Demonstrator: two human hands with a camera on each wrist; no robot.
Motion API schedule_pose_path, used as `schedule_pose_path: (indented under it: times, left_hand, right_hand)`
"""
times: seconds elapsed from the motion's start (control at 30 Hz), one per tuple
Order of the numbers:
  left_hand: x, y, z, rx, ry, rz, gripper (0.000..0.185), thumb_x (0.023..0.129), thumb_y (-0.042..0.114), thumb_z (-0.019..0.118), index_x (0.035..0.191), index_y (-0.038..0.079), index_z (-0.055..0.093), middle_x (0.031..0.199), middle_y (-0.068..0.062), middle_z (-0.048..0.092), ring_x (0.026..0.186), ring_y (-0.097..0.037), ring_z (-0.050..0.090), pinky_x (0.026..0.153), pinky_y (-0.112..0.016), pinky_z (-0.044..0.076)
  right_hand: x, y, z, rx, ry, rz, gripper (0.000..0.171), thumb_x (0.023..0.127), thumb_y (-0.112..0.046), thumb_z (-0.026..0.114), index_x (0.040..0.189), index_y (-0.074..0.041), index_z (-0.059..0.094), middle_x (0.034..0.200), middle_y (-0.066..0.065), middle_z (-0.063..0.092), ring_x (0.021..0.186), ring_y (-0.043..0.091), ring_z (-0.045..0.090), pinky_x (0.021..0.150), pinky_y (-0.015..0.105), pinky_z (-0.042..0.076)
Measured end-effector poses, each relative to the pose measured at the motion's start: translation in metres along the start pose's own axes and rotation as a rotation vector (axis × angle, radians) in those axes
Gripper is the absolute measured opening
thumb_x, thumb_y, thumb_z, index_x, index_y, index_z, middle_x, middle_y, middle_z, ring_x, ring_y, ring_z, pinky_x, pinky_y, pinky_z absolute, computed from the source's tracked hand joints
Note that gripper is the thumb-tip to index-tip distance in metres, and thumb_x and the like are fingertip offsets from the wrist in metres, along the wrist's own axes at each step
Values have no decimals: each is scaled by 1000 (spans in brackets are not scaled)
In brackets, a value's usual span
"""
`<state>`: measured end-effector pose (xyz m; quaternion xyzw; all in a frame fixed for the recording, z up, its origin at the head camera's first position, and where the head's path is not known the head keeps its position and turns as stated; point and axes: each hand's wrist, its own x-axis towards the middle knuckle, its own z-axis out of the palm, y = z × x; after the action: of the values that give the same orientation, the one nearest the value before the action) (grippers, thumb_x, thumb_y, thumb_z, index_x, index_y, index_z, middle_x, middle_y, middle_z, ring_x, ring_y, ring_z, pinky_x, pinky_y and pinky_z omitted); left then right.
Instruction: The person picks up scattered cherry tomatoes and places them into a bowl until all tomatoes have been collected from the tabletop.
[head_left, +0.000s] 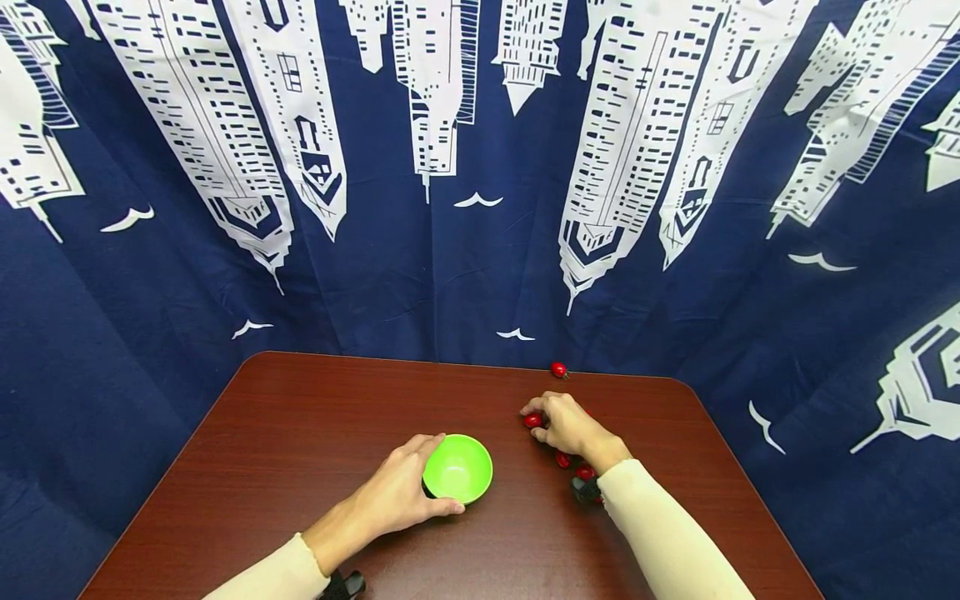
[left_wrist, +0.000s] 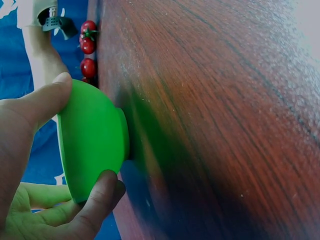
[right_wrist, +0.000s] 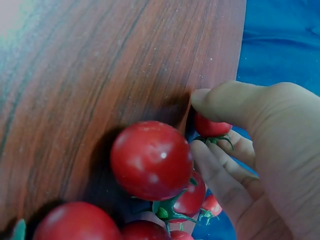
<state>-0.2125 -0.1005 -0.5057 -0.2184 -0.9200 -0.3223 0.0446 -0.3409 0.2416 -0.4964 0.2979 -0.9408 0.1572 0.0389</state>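
Table (head_left: 300,433): reddish-brown wood-grain surface, smooth, low sheen, fine streaked grain visible in both wrist views; rounded far corners. Bowl (head_left: 458,469): bright green plastic, smooth, matt to satin, no pattern. Cherry tomatoes (right_wrist: 151,160): red skin, glossy, taut, with small white highlights; green calyxes, dull. Backdrop cloth (head_left: 480,167): navy woven fabric printed with white buildings and birds, matt, hanging in soft folds. Sleeves (head_left: 667,533): cream knit cloth, matt.

Dark reddish wooden table (head_left: 300,433) with rounded corners before a navy curtain (head_left: 465,275) printed with white skyscrapers.
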Motion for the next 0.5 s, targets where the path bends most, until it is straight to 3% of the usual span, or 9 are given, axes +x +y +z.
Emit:
schedule_pose_path:
  times: [0.2,0.5]
  left_hand:
    - [2,0,0,14,12,12,111,79,49,109,162,-7,61,155,-19,72,137,-45,75,114,-60,65]
    - [2,1,0,15,10,18,110,79,48,109,161,-7,61,153,-19,73,134,-42,76,112,-59,66]
  right_hand:
    - [1,0,1,-3,14,6,31,94,0,90,124,-9,88,111,9,84,90,19,73,92,42,70]
    - [-2,1,1,2,25,-11,31,94,2,90,122,-8,87,110,9,84,91,21,75,90,41,70]
